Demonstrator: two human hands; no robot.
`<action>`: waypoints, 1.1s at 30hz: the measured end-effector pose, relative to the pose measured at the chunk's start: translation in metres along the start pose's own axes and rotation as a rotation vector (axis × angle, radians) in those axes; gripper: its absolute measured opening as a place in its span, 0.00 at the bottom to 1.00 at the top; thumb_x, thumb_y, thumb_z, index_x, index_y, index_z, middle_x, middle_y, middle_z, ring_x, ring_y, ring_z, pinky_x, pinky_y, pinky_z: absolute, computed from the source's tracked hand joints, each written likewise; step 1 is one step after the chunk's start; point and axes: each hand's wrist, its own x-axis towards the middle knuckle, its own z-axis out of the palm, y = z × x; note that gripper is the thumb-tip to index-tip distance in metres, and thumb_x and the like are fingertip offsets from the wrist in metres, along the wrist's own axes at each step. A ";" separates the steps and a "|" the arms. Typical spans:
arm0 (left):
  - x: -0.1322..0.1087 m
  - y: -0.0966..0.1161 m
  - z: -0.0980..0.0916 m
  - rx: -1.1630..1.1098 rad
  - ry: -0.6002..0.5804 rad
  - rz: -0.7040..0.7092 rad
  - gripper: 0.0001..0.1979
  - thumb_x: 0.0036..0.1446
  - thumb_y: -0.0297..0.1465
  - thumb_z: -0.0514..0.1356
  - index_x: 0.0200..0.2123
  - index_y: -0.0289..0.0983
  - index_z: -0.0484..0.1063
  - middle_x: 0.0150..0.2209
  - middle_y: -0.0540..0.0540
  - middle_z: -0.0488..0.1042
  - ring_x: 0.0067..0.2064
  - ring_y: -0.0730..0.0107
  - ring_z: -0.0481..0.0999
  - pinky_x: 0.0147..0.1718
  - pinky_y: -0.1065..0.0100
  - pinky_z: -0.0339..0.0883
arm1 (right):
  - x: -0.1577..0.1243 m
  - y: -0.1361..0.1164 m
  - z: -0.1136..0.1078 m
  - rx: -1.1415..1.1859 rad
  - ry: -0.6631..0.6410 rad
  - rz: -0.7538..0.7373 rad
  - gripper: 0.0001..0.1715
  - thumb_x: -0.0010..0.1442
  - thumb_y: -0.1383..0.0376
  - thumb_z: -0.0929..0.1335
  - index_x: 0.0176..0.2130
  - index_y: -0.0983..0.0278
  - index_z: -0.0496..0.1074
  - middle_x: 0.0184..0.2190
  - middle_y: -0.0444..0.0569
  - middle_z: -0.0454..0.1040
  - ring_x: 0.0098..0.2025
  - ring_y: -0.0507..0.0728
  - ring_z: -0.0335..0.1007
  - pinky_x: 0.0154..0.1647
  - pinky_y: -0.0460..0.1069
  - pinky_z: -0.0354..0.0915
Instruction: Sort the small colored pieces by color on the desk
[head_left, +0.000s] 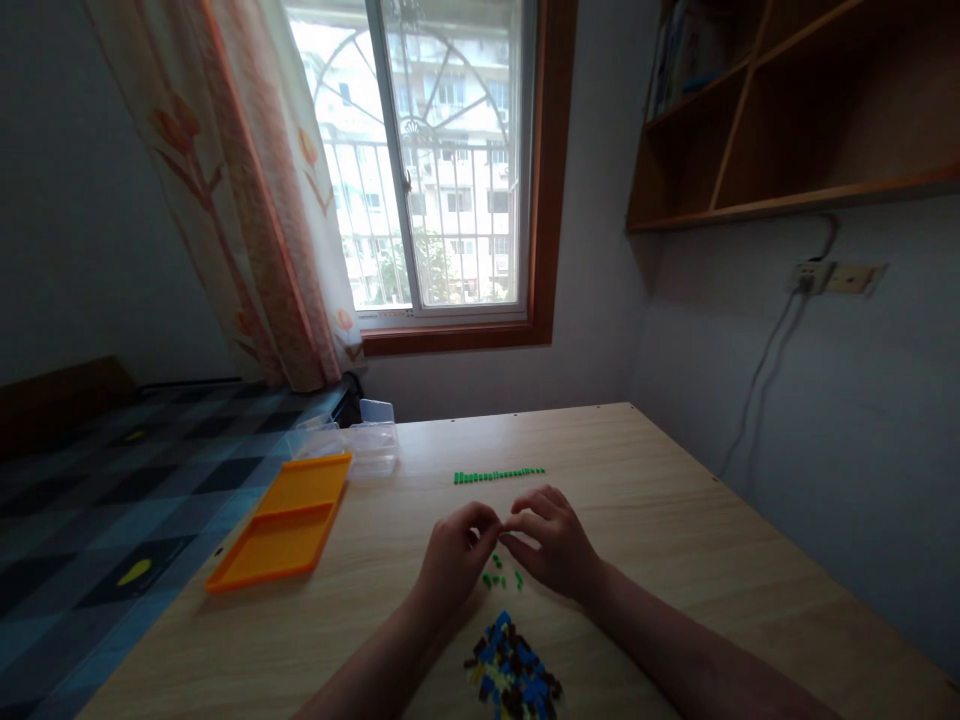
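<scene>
My left hand (459, 548) and my right hand (553, 540) meet fingertip to fingertip over the middle of the table. Both are pinched closed, and whatever lies between the fingertips is too small to make out. Just below them, several loose green bricks (495, 579) are scattered on the wood. Beyond my fingers runs a row of small green bricks (495, 476), lined up from left to right. Closer to me, between my forearms, is a pile of blue, brown and yellow bricks (514, 670).
An orange two-part tray (259, 523) lies at the table's left edge. Clear plastic boxes (373, 445) stand behind it. The wooden table (675, 560) reaches toward the wall on the right. To the left is a checked bed cover (67, 530); a shelf (750, 205) hangs upper right.
</scene>
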 end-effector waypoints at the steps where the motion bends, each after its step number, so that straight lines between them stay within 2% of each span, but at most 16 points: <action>1: -0.001 0.002 0.001 -0.017 -0.004 -0.002 0.08 0.57 0.34 0.60 0.29 0.37 0.74 0.28 0.48 0.78 0.29 0.70 0.75 0.29 0.70 0.67 | 0.000 -0.001 0.000 0.009 0.006 0.006 0.03 0.61 0.62 0.72 0.37 0.59 0.77 0.38 0.49 0.75 0.42 0.59 0.67 0.44 0.55 0.64; 4: -0.003 0.004 0.003 -0.046 0.001 -0.010 0.09 0.56 0.35 0.61 0.29 0.37 0.74 0.28 0.47 0.78 0.29 0.70 0.74 0.28 0.71 0.66 | 0.000 -0.003 0.000 0.025 0.014 0.003 0.02 0.62 0.63 0.71 0.36 0.59 0.76 0.38 0.50 0.75 0.42 0.58 0.68 0.44 0.55 0.65; 10: -0.003 -0.001 0.004 -0.105 -0.019 -0.061 0.11 0.56 0.35 0.60 0.39 0.37 0.77 0.30 0.46 0.80 0.31 0.67 0.77 0.30 0.69 0.68 | 0.000 0.000 0.000 0.030 0.012 0.001 0.02 0.62 0.64 0.71 0.36 0.59 0.77 0.34 0.49 0.75 0.39 0.57 0.68 0.41 0.53 0.65; 15: -0.005 -0.002 0.004 -0.081 -0.049 -0.048 0.09 0.58 0.34 0.58 0.33 0.37 0.77 0.32 0.45 0.80 0.34 0.65 0.77 0.34 0.68 0.70 | -0.003 0.004 0.005 0.039 -0.018 0.020 0.02 0.62 0.64 0.72 0.36 0.59 0.76 0.30 0.47 0.75 0.36 0.57 0.67 0.38 0.52 0.65; 21: -0.006 0.003 0.002 -0.081 -0.051 -0.065 0.08 0.57 0.35 0.60 0.32 0.37 0.75 0.30 0.46 0.79 0.32 0.66 0.76 0.32 0.69 0.68 | -0.003 0.005 0.006 0.044 -0.047 0.021 0.05 0.63 0.68 0.70 0.38 0.58 0.77 0.30 0.48 0.75 0.37 0.57 0.68 0.39 0.52 0.66; 33: -0.006 -0.001 0.002 -0.056 -0.086 -0.069 0.07 0.57 0.34 0.60 0.32 0.37 0.76 0.29 0.47 0.79 0.31 0.68 0.75 0.30 0.69 0.66 | -0.004 0.007 0.004 0.050 -0.071 -0.005 0.06 0.63 0.67 0.69 0.38 0.58 0.78 0.30 0.48 0.75 0.36 0.57 0.69 0.38 0.52 0.67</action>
